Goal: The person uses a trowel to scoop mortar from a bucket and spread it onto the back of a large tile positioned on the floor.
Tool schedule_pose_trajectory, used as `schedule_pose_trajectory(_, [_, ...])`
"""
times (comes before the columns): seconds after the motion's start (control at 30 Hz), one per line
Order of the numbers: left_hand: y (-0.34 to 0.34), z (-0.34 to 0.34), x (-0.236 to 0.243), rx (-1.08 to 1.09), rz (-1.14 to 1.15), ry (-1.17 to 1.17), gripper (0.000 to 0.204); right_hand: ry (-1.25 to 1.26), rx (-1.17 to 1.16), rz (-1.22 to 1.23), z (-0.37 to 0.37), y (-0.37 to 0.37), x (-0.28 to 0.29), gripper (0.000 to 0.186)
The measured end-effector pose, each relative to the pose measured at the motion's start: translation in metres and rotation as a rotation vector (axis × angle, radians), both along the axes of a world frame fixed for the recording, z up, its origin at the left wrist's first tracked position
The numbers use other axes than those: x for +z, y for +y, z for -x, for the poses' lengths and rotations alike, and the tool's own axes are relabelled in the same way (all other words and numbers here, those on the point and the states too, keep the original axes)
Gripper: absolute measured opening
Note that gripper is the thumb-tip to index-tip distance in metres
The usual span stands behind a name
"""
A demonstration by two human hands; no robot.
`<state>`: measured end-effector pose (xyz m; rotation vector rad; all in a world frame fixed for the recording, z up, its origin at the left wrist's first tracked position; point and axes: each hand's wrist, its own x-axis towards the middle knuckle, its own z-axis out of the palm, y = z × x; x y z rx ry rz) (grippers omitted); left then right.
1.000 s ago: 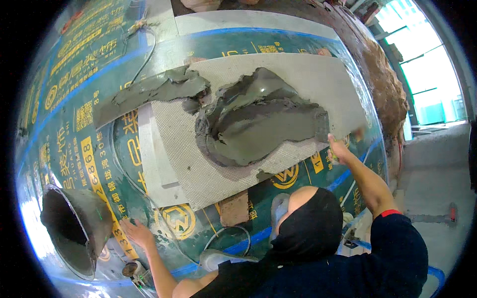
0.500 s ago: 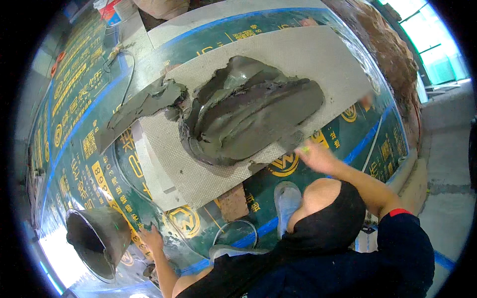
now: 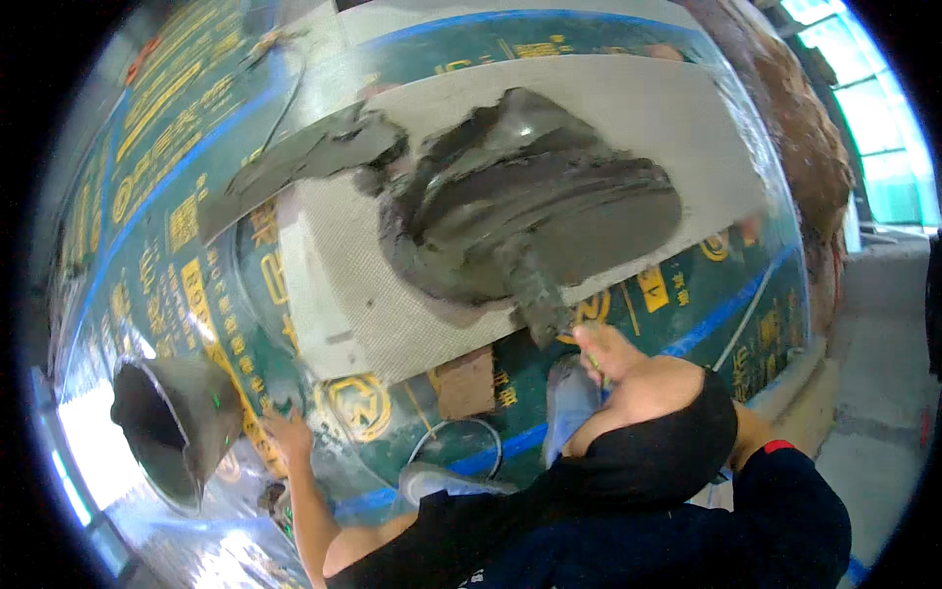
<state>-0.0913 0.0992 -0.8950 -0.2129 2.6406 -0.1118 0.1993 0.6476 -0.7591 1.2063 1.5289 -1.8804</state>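
Observation:
My right hand (image 3: 606, 353) is closed on the handle of a trowel (image 3: 535, 294). The trowel's blade is smeared with grey mortar, and its far end touches the near edge of the mortar mound (image 3: 549, 196). That wet mound is spread over a large pale tile (image 3: 412, 344) with a fine textured face. Down at the left, my left hand (image 3: 287, 432) has its fingers apart by the green floor sheet, holding nothing, beside a tipped grey bucket (image 3: 211, 398). A long flat strip coated in mortar (image 3: 294, 177) overlaps the tile's left end.
Green protective sheeting (image 3: 147, 245) with yellow print and blue tape covers the floor. A brown block (image 3: 466, 383) and a thin hoop (image 3: 496, 437) lie near my shoes. At the right edge stand brown sacks or heaped material (image 3: 800, 137).
My right hand has moved left and nearer to me, bringing the trowel to the mound's near edge. The view has shifted slightly; my left hand stays near the bucket.

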Motion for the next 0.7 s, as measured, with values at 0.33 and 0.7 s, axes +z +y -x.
schedule_pose_trajectory(0.33, [-0.018,0.006,-0.012,0.007,-0.136,-0.065,0.085,-0.045,0.723,-0.786,-0.037,0.079,0.040,0.055])
schedule_pose_trajectory(0.7, [-0.036,0.006,0.003,-0.156,0.080,-0.064,0.076,-0.039,0.064,-0.607,-0.112,0.092,-0.049,0.046])
